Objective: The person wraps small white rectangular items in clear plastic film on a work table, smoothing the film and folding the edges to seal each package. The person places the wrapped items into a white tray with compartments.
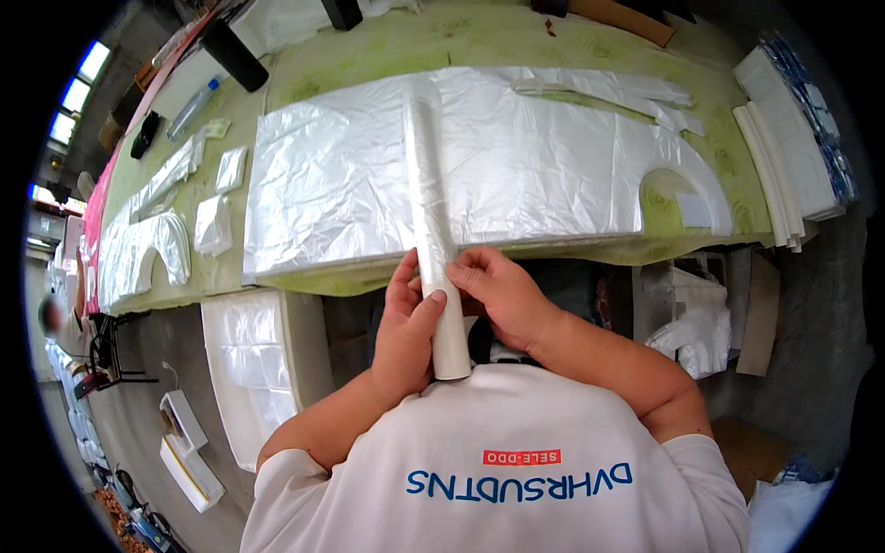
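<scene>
A long roll of clear plastic film (426,189) slants across the near edge of the table, its close end almost against my shirt and its far part over a stack of flat plastic sheets (323,175). My left hand (407,327) is closed around the roll's left side, thumb on top. From the right, my right hand (498,288) pinches the roll's side a little farther up with thumb and finger. The sheets are thin, shiny and wrinkled, and spread over much of the tabletop.
A green patterned cloth (387,41) covers the table. Folded plastic pieces (214,226), a bottle (192,109) and a black cylinder (234,57) lie at the left. White packs (788,129) are stacked at the far right. Below the table stands a white foam box (267,424).
</scene>
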The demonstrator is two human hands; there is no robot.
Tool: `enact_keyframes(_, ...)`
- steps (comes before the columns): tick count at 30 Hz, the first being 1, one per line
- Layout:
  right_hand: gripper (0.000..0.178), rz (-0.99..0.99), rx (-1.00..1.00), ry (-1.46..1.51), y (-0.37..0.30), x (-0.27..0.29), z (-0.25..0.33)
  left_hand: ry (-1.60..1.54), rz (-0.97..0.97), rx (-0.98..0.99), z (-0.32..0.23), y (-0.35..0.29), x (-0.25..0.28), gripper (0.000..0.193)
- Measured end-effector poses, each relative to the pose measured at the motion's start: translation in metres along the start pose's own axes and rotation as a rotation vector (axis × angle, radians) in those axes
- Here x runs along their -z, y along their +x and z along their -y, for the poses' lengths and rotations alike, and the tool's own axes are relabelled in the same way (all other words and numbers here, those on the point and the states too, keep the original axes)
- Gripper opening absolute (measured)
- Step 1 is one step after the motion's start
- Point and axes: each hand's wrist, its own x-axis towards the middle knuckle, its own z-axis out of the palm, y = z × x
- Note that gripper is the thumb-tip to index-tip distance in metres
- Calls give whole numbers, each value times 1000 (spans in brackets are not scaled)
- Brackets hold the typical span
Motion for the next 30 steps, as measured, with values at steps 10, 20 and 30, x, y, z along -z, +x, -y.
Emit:
enact_keyframes(10, 41, -116, 66, 119, -9, 34, 22, 324, 232, -151, 23, 31, -29, 80)
enact_keyframes(20, 45, -166, 198, -501, -69, 94, 24, 1098, 309, -280, -23, 72, -52, 72)
enact_keyframes(30, 43, -166, 136, -368, -92, 122, 19, 683, -192, -241, -115, 201, -47, 64)
